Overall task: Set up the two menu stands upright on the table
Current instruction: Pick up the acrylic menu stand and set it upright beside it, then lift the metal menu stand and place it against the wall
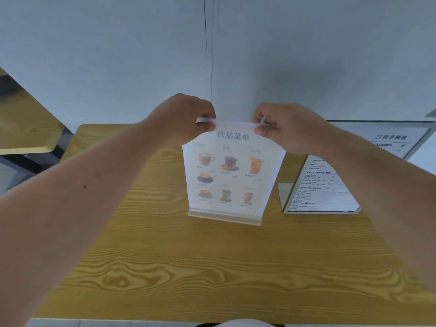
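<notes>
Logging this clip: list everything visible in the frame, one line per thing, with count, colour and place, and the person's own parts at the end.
Drinks menu stand with pictured cups and pale wooden base: one, white sheet, upright at table centre, top corners pinched by both hands.
Text-only menu stand with black print: one, white, on the table to the right of the first, partly hidden by the right forearm.
Wood-grain table: one, yellow-brown, fills the lower frame, against the wall.
Second wooden table: one, yellow-brown, far left.
Framed notice with dark border: one, white, far right by the wall.
Wall: pale grey-blue, behind.
Left hand: bare, at the sheet's top left corner.
Right hand: bare, at the top right corner.
</notes>
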